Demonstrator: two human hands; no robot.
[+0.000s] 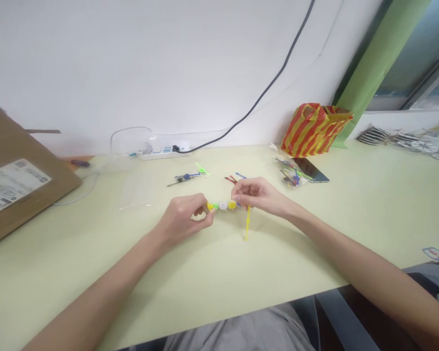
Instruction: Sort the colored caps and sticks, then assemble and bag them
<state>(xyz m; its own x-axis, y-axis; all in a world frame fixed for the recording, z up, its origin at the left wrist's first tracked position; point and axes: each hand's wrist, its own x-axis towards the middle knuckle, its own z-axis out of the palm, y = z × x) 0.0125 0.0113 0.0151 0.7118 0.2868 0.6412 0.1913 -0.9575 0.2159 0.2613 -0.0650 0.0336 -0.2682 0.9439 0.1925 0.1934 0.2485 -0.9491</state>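
Over the middle of the pale table, my left hand (185,217) pinches a small yellow and green plastic piece (212,206) between thumb and fingers. Just to its right are a white round piece (223,206) and a yellow round piece (231,205). My right hand (256,195) is closed beside these, its fingertips together; what they hold, if anything, is too small to make out. Below the right hand, a thin yellow stick (247,223) points toward the front edge. Red pieces (230,180) and a blue piece (240,175) lie just behind the right hand.
A cardboard box (18,170) stands at the left. Small parts (186,177) and a power strip (164,152) sit farther back. At the right are bagged parts (293,176), a dark phone (311,170) and a striped bag (312,130).
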